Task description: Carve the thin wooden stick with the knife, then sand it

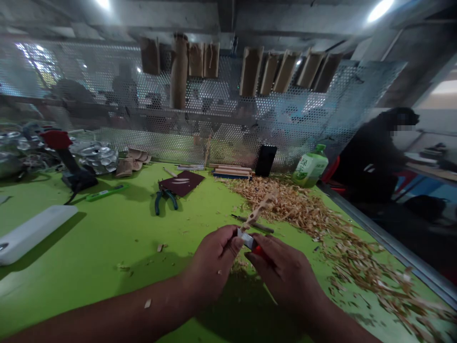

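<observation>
My left hand (216, 259) is closed around the lower part of a thin carved wooden stick (257, 212), which points up and away over the green table. My right hand (285, 267) grips the red handle of a knife (248, 239). Its short, broad metal blade lies against the stick, close to my left thumb. The lower end of the stick is hidden in my left fingers. Just beyond the hands, a slim dark tool (264, 227) lies on the table. Small wood chips cling to my left wrist and forearm.
Wood shavings (296, 205) are heaped at the right. Behind them stand a green bottle (311, 166) and a black phone (266, 161). Pliers (166, 200) and dark red sandpaper (185, 183) lie left of centre. A white block (37, 233) is far left. A person (374, 152) sits at right.
</observation>
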Action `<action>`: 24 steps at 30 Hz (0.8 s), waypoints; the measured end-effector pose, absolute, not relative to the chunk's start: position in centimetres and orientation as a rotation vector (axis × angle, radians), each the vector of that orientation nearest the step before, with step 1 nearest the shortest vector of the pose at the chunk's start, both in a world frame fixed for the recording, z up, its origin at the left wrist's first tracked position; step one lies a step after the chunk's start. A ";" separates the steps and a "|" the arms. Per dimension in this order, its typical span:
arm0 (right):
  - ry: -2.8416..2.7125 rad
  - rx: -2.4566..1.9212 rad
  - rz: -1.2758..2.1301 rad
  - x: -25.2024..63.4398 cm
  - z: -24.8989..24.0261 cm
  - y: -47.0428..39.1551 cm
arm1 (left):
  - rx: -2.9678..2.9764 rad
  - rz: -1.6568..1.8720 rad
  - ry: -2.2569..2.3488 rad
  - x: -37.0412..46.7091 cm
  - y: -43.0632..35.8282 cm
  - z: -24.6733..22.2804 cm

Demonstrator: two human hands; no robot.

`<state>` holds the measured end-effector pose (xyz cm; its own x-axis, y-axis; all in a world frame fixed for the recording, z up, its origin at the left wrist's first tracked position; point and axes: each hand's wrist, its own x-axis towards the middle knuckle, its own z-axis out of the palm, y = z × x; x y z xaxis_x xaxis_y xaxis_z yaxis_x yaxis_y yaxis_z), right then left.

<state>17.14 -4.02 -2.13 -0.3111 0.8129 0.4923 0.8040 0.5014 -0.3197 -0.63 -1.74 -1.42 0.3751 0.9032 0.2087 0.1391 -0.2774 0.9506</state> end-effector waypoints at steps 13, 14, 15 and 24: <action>-2.120 -1.376 0.160 17.2 -2.2 -3.9 | 1.724 1.024 0.897 -0.7 -1.5 -1.3; -2.120 -1.376 0.140 17.1 -2.2 -3.9 | 1.720 1.025 0.903 -0.7 -1.6 -1.3; -2.119 -1.373 0.119 17.1 -2.1 -3.9 | 1.715 1.025 0.906 -0.7 -1.6 -1.2; -2.131 -1.321 -0.103 17.3 -2.3 -4.0 | 1.578 1.020 0.953 -0.4 -1.8 -1.3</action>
<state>17.27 -4.02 -2.31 -0.3064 0.7834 0.5407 0.8318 0.4965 -0.2480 -0.43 -1.79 -1.32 0.3367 0.9281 0.1588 0.0956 -0.2014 0.9748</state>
